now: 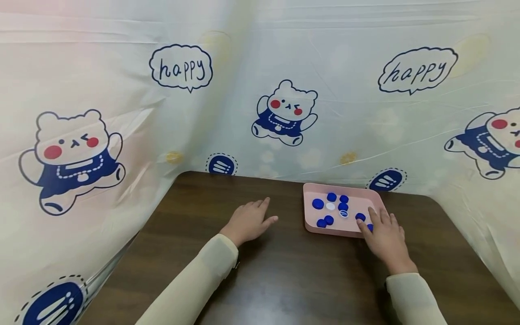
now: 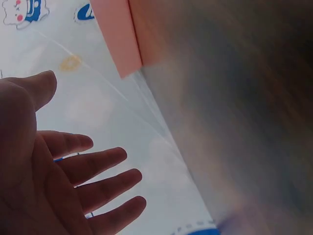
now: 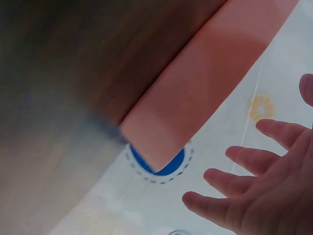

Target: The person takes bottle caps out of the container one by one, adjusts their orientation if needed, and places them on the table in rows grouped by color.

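Observation:
A shallow pink tray (image 1: 337, 232) lies toward the back right of the table, with several blue round caps (image 1: 318, 204) and a white round one (image 1: 331, 206) scattered in it. My right hand (image 1: 386, 239) hovers over the tray's front right corner, fingers spread, and hides part of the caps there. To the left of the tray, my left hand (image 1: 248, 221) is held above the bare wood with its fingers extended and nothing in them. In the right wrist view the tray's outer wall (image 3: 181, 83) shows beside my spread fingers (image 3: 230, 181).
The dark wooden table (image 1: 276, 280) has its far edge against a pale printed curtain (image 1: 341, 99), which also hangs at both sides. The tray's back wall is close to that far edge.

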